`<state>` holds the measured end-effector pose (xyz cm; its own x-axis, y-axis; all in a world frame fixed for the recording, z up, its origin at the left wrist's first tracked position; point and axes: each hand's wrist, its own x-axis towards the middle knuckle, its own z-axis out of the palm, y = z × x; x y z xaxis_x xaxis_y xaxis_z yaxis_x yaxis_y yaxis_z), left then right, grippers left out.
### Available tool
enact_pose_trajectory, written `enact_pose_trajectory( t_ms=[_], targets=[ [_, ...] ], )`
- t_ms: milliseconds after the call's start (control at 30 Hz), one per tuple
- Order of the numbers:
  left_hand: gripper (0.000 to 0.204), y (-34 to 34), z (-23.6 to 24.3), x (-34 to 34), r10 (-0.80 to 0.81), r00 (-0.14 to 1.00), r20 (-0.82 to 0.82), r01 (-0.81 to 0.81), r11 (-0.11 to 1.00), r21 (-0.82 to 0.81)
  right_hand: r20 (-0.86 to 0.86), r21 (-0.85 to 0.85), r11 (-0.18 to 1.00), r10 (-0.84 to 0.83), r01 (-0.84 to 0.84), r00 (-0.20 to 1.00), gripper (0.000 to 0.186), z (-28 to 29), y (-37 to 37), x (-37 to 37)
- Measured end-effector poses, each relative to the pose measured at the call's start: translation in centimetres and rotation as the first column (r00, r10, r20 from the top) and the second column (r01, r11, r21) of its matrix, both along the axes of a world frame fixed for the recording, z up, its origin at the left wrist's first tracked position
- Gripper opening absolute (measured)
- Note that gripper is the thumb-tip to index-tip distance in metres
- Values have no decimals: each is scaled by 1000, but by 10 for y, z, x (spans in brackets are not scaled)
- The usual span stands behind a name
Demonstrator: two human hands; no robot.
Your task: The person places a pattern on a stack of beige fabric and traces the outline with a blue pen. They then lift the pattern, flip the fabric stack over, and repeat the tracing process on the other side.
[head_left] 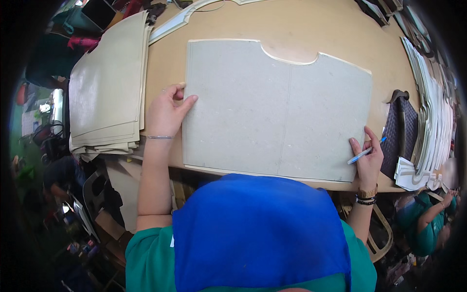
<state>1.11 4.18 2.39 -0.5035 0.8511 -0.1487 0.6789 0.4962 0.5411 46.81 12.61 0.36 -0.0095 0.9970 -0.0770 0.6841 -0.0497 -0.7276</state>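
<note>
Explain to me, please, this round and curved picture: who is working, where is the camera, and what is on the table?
There is no machine here, only a person working with two bare hands. The camera is worn on the head and looks down; its fisheye lens bends straight edges.

On the tan table lies a large grey sheet, notched along its far edge. The left hand has its thumb over the sheet's left edge. The right hand, at the other side, holds a pen. Further left is a stack of pale sheets.

Grey panel (238,114), notched far edge, flat on table (321,27); pen (362,154) slanted in right hand (369,164).
</note>
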Motion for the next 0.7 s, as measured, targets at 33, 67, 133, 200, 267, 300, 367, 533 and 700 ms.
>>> enact_pose_trajectory(
  t_ms=[33,67,133,200,267,300,367,533,700],
  targets=[
    [47,1,0,0,-14,999,-34,14,1000,-10,-17,0,1000,-7,7,1000,56,0,0,0],
    [47,0,0,-2,-30,997,-68,29,999,-21,-12,0,1000,-2,2,1000,56,1,0,-1],
    [47,3,4,0,-62,988,-145,52,996,-72,7,6,1000,6,-6,1000,56,2,1,-3],
    [47,4,5,1,-67,984,-164,52,994,-93,13,3,1000,5,-5,1000,56,3,2,-5],
    [46,6,10,5,-76,977,-201,51,991,-127,17,-2,1000,4,-4,1000,56,5,1,-4],
    [45,8,13,7,-82,970,-228,50,988,-144,18,2,1000,3,-3,1000,56,5,1,-5],
    [45,9,14,9,-102,956,-275,61,986,-157,31,13,1000,8,-8,999,56,4,1,-4],
    [45,8,4,-1,-127,968,-217,110,990,-87,28,15,1000,-3,3,1000,57,4,-1,0],
    [46,10,14,7,15,997,-82,-24,994,-109,47,10,1000,2,-3,999,56,5,1,-2]
  ],
)
